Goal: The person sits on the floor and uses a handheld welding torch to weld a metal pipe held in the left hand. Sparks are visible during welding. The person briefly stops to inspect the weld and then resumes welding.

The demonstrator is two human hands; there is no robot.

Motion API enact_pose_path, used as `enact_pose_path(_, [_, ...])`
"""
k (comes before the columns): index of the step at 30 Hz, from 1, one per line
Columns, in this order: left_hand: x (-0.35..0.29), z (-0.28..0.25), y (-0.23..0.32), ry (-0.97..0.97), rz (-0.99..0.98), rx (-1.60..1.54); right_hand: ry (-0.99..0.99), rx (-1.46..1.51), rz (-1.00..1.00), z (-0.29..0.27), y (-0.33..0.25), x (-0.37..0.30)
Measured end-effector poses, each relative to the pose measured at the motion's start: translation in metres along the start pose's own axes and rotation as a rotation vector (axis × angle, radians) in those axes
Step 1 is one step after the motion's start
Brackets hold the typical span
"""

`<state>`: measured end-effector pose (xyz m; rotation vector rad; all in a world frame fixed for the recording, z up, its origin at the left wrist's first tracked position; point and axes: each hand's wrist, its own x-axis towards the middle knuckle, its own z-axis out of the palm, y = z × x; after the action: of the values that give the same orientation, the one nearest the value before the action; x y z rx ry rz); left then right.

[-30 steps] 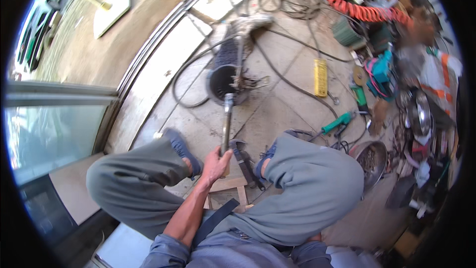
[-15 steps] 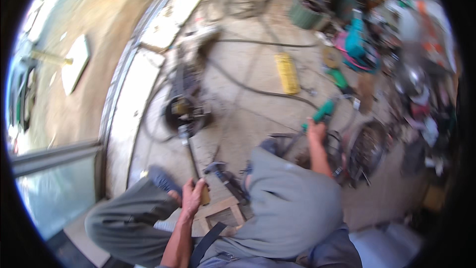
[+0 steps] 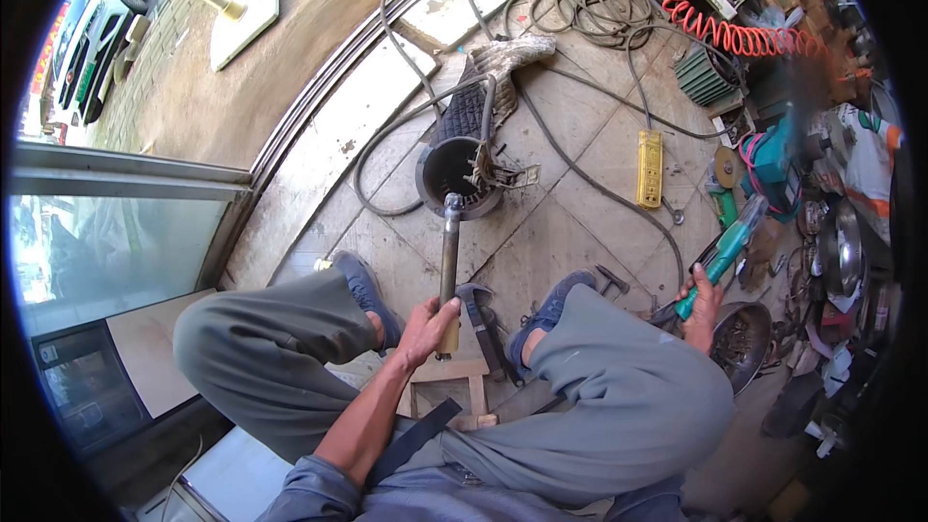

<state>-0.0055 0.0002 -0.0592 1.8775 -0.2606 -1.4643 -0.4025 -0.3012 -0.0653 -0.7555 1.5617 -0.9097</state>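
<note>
My left hand [image 3: 431,326] is closed round the lower part of a metal rod [image 3: 449,256] with a rounded, jointed end. The rod stands nearly upright in view, its top end at the near rim of a dark round pot [image 3: 421,184]. A metal clamp [image 3: 480,166] on a thick cable hangs at that pot's rim. On the right, my right hand [image 3: 702,309] grips a green power tool [image 3: 720,256] with a grey head, pointing away and to the right. A hammer [image 3: 480,321] leans by a small wooden frame [image 3: 476,396] between my legs.
Cables [image 3: 580,14] loop over the tiled floor, near a yellow power strip [image 3: 650,169]. At right lie a green grinder [image 3: 725,205], a teal machine [image 3: 776,164], a bowl of small parts [image 3: 742,343] and an orange coiled hose [image 3: 691,14]. A glass door [image 3: 116,246] stands left.
My view has swung left, so the scene sits further right. The green tool now tilts up to the right in my right hand. My left hand still holds the rod.
</note>
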Motion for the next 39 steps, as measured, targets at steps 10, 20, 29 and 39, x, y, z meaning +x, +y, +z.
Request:
enact_pose_path(10, [0.024,0.009,-0.009,0.110,0.127,0.246,-0.166,-0.587,-0.469,0.086,-0.230,-0.142])
enact_pose_path(20, [0.027,0.010,-0.018,0.155,0.152,0.301,-0.275,-0.267,-0.584,0.209,-0.134,-0.306])
enact_pose_path(29, [0.021,0.007,-0.013,0.188,0.177,0.382,-0.322,-0.316,-0.248,0.230,0.023,-0.286])
enact_pose_path(39, [0.019,0.009,-0.004,0.163,0.125,0.392,-0.269,-0.535,-0.221,0.243,0.046,-0.268])
